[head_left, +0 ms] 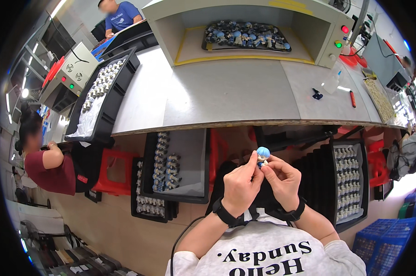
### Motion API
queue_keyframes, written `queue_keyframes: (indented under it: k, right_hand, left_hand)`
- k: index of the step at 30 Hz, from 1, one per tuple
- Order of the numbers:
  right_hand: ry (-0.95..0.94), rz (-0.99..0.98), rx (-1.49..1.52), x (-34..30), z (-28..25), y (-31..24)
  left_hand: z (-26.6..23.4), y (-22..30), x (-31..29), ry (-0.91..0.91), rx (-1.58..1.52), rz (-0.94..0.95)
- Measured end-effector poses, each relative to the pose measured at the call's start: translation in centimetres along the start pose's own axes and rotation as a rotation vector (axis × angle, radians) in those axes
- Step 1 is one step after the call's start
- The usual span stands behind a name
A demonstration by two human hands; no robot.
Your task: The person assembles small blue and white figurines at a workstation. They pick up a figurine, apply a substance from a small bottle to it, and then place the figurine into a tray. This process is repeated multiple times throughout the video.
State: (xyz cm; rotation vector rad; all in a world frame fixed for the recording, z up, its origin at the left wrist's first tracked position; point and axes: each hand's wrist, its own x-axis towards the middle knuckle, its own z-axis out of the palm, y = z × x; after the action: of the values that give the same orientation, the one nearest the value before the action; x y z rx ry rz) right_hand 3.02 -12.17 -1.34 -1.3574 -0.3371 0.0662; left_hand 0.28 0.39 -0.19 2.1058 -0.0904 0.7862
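A small figurine (pixel 262 154) with pale blue hair and a blue-and-white body is held up between my two hands, over my lap and below the table's front edge. My left hand (pixel 241 186) pinches it from the left with thumb and forefinger. From the right, the thumb and fingertips of my right hand (pixel 282 180) close on its lower body. Fingers cover part of its body. Both wrists carry black bands.
A grey open-fronted box (pixel 245 57) on the table (pixel 226 92) holds a dark tray (pixel 208 46) of blue-haired figurines. Black crates (pixel 102 110) of figurine parts stand at left; another crate (pixel 199 161) sits beneath. A red-handled tool (pixel 352 99) lies at right. Two people work at left.
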Motion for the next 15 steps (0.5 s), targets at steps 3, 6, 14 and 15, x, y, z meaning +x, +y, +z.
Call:
queue_keyframes:
  k: [3,6,14,15]
  right_hand:
    - [0.017,0.019,0.019,0.1,0.0,0.2]
    - [0.021,0.068,0.060,0.1,-0.2,0.5]
    - [0.208,-0.063,-0.223,3.7,-5.5,-0.3]
    - [0.274,-0.109,-0.269,5.2,-7.4,-0.5]
  left_hand:
    - [0.3,-0.1,0.0,0.010,0.030,0.020]
    - [0.4,0.0,0.0,-0.044,0.090,-0.038]
    - [0.6,-0.8,0.1,-0.134,0.163,-0.158]
    - [0.5,-0.8,0.1,-0.135,0.149,-0.178]
